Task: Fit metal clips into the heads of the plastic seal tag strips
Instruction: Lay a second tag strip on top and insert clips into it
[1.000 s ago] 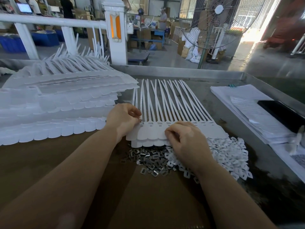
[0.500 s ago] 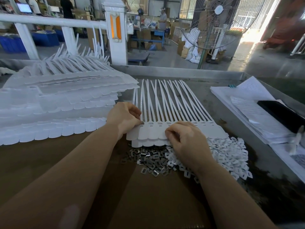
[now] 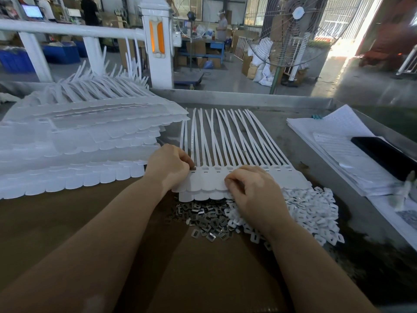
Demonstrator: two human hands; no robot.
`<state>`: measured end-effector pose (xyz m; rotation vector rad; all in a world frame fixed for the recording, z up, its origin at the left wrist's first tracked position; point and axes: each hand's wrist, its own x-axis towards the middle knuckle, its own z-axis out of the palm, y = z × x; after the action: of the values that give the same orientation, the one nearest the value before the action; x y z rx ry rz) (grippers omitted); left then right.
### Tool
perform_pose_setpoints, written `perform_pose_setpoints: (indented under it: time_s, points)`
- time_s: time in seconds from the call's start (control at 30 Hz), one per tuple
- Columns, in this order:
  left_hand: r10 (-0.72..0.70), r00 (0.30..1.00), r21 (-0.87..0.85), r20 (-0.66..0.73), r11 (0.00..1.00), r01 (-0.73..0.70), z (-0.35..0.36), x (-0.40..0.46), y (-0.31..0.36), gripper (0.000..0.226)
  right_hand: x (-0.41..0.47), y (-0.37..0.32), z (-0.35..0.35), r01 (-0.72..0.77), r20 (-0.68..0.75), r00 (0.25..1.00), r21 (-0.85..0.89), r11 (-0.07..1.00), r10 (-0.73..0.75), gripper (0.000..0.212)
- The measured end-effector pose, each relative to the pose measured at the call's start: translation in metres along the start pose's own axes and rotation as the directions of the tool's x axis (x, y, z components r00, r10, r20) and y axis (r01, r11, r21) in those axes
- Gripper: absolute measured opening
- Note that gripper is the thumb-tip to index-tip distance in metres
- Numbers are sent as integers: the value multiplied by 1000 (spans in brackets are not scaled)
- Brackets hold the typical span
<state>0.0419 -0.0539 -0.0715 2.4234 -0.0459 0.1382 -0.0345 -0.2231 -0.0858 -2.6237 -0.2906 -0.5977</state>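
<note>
A joined row of white seal tag strips (image 3: 225, 141) lies in the middle of the table, tails pointing away and heads toward me. My left hand (image 3: 168, 167) pinches a small dark metal clip at the slot of the leftmost head. Over the middle heads, my right hand (image 3: 255, 190) rests with curled fingers gripping their near edge; what its palm holds is hidden. Loose metal clips (image 3: 203, 218) lie in a pile just below the heads, between my forearms.
A tall stack of white strip sheets (image 3: 79, 136) fills the left side. Small white plastic pieces (image 3: 316, 208) are heaped right of the clips. Papers (image 3: 338, 150) and a black phone (image 3: 388, 154) lie at the right. A raised metal rim (image 3: 248, 98) bounds the far edge.
My left hand's fingertips have closed down onto the leftmost head's slot. My right hand has stayed put. A corner of the top paper sheet has lifted.
</note>
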Motion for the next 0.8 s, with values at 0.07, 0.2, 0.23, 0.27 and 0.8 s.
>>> perform_pose_setpoints:
  time_s: [0.07, 0.2, 0.23, 0.27, 0.8]
  points:
    - [0, 1000, 15, 0, 1000, 0, 0, 0, 0, 36, 0, 0, 0, -1, 0, 1000, 1, 1000, 1, 17]
    - [0, 1000, -7, 14, 1000, 1, 0, -2, -1, 37, -1, 0, -1, 1, -1, 1000, 2, 1000, -1, 17]
    - [-2, 1000, -34, 12, 999, 3, 0, -2, -1, 36, -1, 0, -1, 1, -1, 1000, 3, 1000, -1, 17]
    - [-2, 1000, -62, 8, 998, 3, -1, -3, -2, 35, -1, 0, -1, 2, -2, 1000, 5, 1000, -2, 16]
    - [461, 716, -100, 524, 868, -486, -19, -39, 18, 14, 0, 1, 0, 7, -28, 1000, 2, 1000, -7, 14]
